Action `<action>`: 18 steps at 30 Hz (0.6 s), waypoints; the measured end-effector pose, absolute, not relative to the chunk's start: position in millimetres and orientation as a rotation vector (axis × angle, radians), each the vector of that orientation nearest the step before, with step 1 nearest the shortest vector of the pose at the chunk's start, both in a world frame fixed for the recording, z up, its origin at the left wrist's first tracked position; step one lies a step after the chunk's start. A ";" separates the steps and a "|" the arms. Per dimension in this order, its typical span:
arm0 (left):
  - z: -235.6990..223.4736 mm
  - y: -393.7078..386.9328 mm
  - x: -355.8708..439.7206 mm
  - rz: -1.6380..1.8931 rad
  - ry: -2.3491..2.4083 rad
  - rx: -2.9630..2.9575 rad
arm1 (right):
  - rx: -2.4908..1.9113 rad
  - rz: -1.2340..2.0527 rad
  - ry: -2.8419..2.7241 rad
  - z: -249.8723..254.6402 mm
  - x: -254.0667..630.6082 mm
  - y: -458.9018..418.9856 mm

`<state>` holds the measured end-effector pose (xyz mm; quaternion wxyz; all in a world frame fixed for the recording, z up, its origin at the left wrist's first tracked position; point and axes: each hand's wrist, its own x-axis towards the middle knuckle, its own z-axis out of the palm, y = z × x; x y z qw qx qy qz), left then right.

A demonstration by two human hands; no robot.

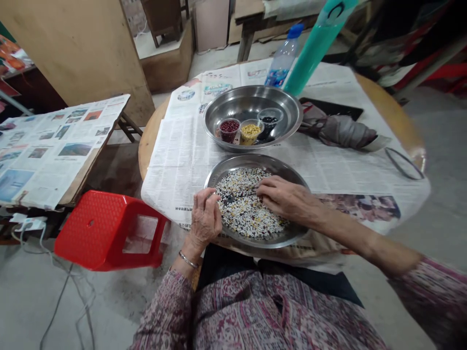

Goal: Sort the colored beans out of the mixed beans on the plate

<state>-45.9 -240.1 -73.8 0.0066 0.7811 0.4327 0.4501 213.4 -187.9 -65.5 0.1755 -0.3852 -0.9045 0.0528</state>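
Note:
A wide metal tray (266, 243) holds white rice grains (251, 214) mixed with black, yellow and dark red beans. My left hand (206, 214) is at the tray's left rim, fingers curled inward and fingertips just over the grains near a dark patch of black beans (230, 198). On the right, my right hand (286, 197) reaches in over the rim, its bent fingers closed down in the grains. Whatever is between the fingertips of either hand is too small or hidden to make out.
Behind the tray, a metal basin (251, 95) holds plastic cups of red beans (229, 126), yellow beans (251, 130) and black beans (270, 119). A plastic bottle (282, 58), a teal bottle (315, 48) and a folded umbrella (339, 130) lie beyond. A red stool (95, 228) stands left.

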 end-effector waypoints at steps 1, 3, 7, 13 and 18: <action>-73.7 -240.1 -45.9 1.406 1.353 2.445 | -1.145 0.167 -2.519 -65.8 219.7 -192.2; -73.3 -240.0 -45.9 1.394 1.351 2.446 | -1.265 0.199 -2.459 -66.1 225.4 -200.3; -72.9 -239.9 -46.2 1.358 1.364 2.446 | -1.413 0.308 -2.413 -66.6 212.9 -203.3; -75.3 -239.3 -47.0 1.332 1.380 2.440 | -1.464 0.630 -2.284 -56.8 180.8 -184.2; -76.5 -239.5 -46.9 1.321 1.388 2.430 | -1.275 0.815 -2.275 -45.9 164.7 -200.9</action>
